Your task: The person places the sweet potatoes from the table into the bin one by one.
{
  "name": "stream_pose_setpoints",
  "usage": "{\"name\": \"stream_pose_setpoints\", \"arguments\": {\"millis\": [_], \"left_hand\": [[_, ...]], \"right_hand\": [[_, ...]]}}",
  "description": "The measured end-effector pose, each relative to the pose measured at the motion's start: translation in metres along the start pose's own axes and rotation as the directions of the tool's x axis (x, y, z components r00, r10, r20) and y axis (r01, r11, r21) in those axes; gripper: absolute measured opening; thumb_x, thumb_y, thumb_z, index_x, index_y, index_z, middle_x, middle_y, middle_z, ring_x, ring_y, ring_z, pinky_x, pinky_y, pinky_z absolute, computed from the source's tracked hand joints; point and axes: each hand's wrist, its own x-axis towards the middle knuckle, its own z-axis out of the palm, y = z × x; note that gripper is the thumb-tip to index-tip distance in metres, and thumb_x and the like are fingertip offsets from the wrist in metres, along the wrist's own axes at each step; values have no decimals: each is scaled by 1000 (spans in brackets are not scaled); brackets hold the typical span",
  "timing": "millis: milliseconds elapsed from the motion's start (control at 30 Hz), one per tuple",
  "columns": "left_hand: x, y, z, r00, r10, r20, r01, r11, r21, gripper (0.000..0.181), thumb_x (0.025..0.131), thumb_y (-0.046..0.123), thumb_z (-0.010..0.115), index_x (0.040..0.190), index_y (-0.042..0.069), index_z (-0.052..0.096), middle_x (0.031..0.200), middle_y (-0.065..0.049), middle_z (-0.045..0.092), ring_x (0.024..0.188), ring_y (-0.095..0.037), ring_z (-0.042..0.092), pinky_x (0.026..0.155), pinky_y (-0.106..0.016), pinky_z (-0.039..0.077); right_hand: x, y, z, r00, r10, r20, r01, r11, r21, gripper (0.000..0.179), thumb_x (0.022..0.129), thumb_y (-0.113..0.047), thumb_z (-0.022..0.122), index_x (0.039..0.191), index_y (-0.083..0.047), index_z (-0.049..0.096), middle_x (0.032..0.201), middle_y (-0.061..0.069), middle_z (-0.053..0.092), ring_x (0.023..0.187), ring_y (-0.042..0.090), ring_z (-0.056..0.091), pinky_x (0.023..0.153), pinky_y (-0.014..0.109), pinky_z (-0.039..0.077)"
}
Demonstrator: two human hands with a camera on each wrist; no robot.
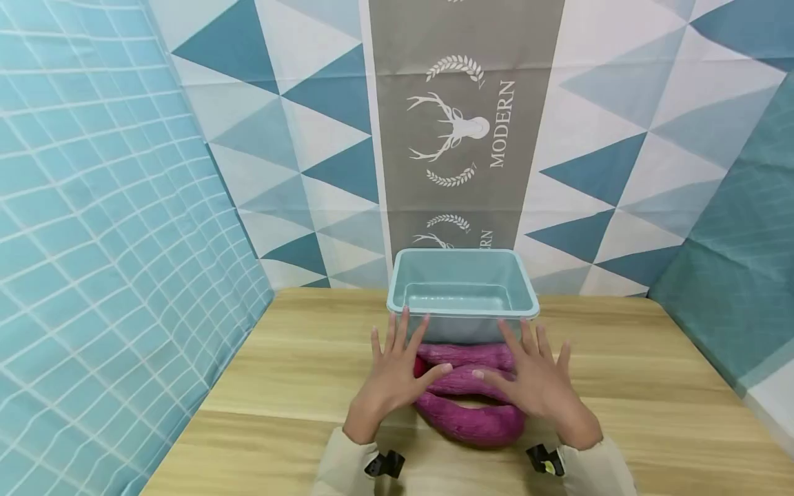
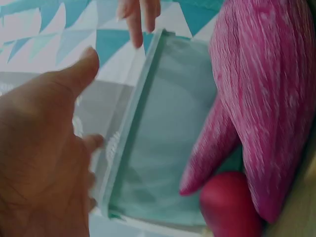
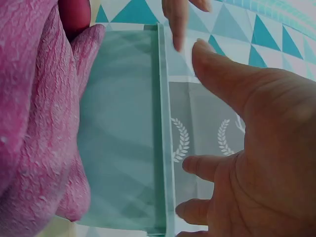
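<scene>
Three long purple sweet potatoes with streaked, wrinkled skin lie one behind another on the table: a front one [image 1: 468, 423], a middle one [image 1: 462, 380] and a back one [image 1: 468, 354]. My left hand [image 1: 387, 382] is at their left side, fingers spread and pointing forward. Mirroring it, my right hand [image 1: 541, 382] is spread at their right side. The thumbs point toward each other over the middle sweet potato; neither hand grips anything. A smooth red rounded object [image 2: 229, 202] sits by the left ends of the sweet potatoes, mostly hidden behind my left hand in the head view.
A light blue rectangular plastic bin [image 1: 465, 313] stands just behind the sweet potatoes, with nothing visible inside. The wooden table [image 1: 291, 393] extends to both sides. Patterned cloth [image 1: 329, 138] hangs behind it, and a blue checked cloth [image 1: 124, 207] hangs at the left.
</scene>
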Motion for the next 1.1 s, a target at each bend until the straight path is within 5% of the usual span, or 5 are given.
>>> {"name": "stream_pose_setpoints", "arguments": {"millis": [200, 433, 633, 800, 1100], "left_hand": [[6, -20, 4, 997, 56, -49, -61, 990, -127, 90, 94, 66, 54, 163, 30, 8, 171, -11, -12, 158, -38, -11, 121, -69, -9], [35, -38, 7, 985, 78, -155, -113, 967, -229, 88, 94, 68, 51, 163, 27, 14, 172, -11, -7, 159, -38, -9, 121, -69, -3], [54, -55, -4, 971, 47, -234, -111, 956, -270, 92, 92, 72, 48, 163, 24, 14, 172, -10, -7, 158, -39, -9, 121, -69, -3], [69, -67, -3, 968, 27, -251, -95, 960, -263, 93, 91, 78, 44, 162, 27, 15, 172, -12, -8, 158, -40, -10, 121, -69, -4], [96, -78, 7, 963, 46, -267, -127, 946, -298, 99, 83, 89, 39, 156, 21, 35, 171, -13, 3, 158, -39, 5, 118, -71, 5]], "right_hand": [[4, 5, 8, 999, -13, -30, 13, 1000, -19, 96, 89, -67, 62, 160, -14, 27, 164, 33, 18, 148, 59, 18, 111, 83, 9], [8, 16, 11, 965, -168, -203, 170, 985, -6, 81, 85, -53, 76, 146, -5, 51, 150, 27, 49, 132, 53, 51, 102, 71, 42], [5, 18, 37, 933, -296, -203, 329, 932, 153, 62, 84, -43, 80, 136, -13, 62, 140, 11, 63, 129, 37, 59, 100, 59, 51], [2, 27, 59, 887, -399, -233, 448, 865, 227, 56, 79, -35, 86, 128, -16, 67, 126, -3, 71, 117, 17, 67, 96, 34, 56], [-1, 39, 74, 896, -431, -108, 441, 833, 333, 57, 79, -40, 85, 128, -19, 67, 123, -5, 72, 110, 9, 65, 93, 24, 53]]}}
